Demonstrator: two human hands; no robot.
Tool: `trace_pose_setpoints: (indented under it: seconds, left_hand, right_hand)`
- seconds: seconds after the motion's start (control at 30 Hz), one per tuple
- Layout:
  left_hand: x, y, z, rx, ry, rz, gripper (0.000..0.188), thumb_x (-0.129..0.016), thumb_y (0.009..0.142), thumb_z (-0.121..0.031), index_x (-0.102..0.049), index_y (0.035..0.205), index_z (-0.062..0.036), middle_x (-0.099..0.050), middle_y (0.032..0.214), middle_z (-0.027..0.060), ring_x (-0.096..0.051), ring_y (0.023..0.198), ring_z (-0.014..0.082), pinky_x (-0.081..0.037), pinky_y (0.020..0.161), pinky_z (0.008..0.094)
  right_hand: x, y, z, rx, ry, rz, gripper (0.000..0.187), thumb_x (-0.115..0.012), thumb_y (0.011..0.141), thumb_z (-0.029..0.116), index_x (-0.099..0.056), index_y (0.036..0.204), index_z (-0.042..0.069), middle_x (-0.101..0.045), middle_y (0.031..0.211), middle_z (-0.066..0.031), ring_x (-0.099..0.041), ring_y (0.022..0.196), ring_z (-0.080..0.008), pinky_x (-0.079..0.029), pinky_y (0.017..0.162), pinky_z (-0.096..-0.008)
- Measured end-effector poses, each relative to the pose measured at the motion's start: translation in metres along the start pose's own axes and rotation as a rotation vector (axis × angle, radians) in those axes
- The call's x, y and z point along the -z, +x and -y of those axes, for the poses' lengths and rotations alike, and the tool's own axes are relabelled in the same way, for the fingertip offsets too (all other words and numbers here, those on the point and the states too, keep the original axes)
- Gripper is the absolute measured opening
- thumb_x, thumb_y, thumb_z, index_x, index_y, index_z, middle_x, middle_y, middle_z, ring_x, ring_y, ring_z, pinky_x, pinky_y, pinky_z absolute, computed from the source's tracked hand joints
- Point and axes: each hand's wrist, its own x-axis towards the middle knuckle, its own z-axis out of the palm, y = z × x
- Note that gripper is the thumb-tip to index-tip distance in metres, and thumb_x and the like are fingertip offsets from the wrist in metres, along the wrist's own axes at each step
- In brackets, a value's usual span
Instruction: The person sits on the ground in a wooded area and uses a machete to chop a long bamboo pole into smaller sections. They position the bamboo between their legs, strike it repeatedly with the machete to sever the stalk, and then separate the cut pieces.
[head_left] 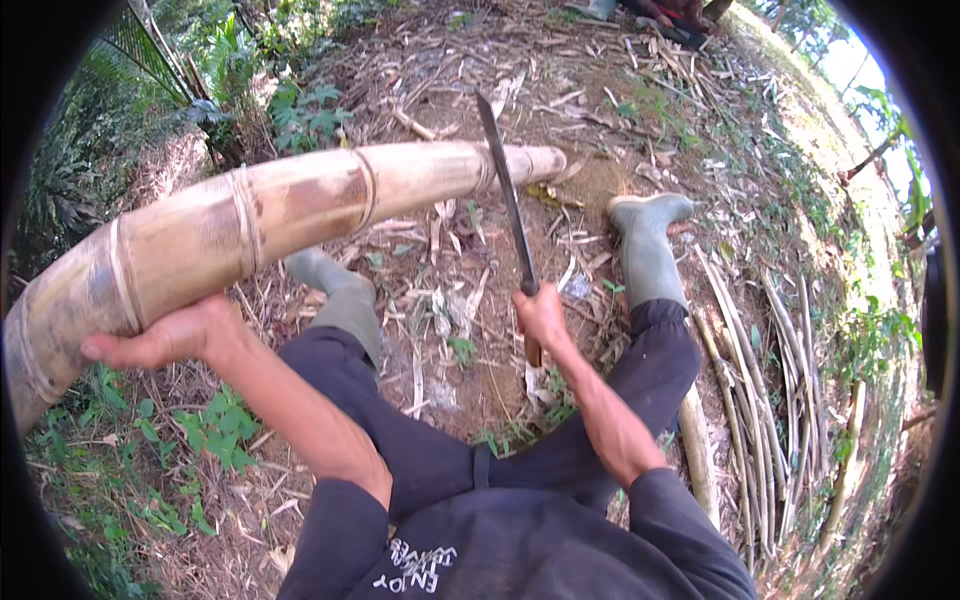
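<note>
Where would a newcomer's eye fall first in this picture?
First, the thick bamboo pole, sweeping from the left edge past centre, with the left hand under its near part. Next, the dark-bladed machete in the right hand, crossing the view of the pole's far end. Then the green boots, either side of centre.

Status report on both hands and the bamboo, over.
Left hand holding bamboo pole from below. Right hand gripping machete, blade crossing pole in view; contact unclear. Right boot near pole's far end.
</note>
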Motion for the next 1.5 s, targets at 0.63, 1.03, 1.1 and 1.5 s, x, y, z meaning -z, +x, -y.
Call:
trace_pose_setpoints:
  seconds: [0.63, 1.03, 1.1, 1.5]
  left_hand:
    - [0.019, 0.014, 0.009, 0.128, 0.005, 0.048, 0.086, -0.065, 0.08, -0.049, -0.031, 0.141, 0.0014, -0.045, 0.134, 0.0193, -0.05, 0.122, 0.0313, -0.042, 0.104, 0.0473]
    - [0.02, 0.011, 0.014, 0.056, -0.008, 0.046, 0.088, -0.062, 0.074, -0.054, -0.034, 0.138, 0.0, -0.047, 0.133, 0.0192, -0.05, 0.122, 0.0348, -0.042, 0.103, 0.0512]
    - [0.023, 0.014, 0.011, 0.027, 0.017, 0.06, 0.088, -0.061, 0.074, -0.054, -0.033, 0.139, -0.0007, -0.046, 0.133, 0.0196, -0.05, 0.122, 0.0352, -0.042, 0.103, 0.0515]
    - [-0.001, 0.007, -0.025, 0.154, 0.064, 0.067, 0.077, -0.066, 0.088, -0.037, -0.028, 0.143, 0.001, -0.041, 0.141, 0.0164, -0.045, 0.128, 0.0305, -0.038, 0.107, 0.0507]
  right_hand:
    - [0.062, -0.056, 0.114, -0.072, 0.348, 0.262, 0.019, -0.06, 0.089, 0.009, -0.054, 0.101, -0.004, -0.051, 0.061, -0.0015, -0.051, 0.047, -0.0091, -0.045, 0.04, -0.0266]
    - [0.144, -0.043, 0.251, 1.435, 0.651, -0.309, 0.012, -0.06, 0.086, 0.004, -0.055, 0.097, 0.0, -0.053, 0.066, -0.0027, -0.054, 0.059, -0.011, -0.044, 0.05, -0.0256]
    - [0.093, -0.013, 0.175, 1.118, 0.554, -0.359, 0.009, -0.06, 0.086, 0.004, -0.056, 0.093, 0.001, -0.052, 0.066, -0.0015, -0.053, 0.06, -0.0113, -0.042, 0.05, -0.025]
    - [0.013, 0.003, 0.031, -0.026, -0.147, -0.093, 0.02, -0.062, 0.082, 0.015, -0.06, 0.09, -0.002, -0.066, 0.077, -0.0226, -0.066, 0.075, -0.0346, -0.048, 0.068, -0.0471]
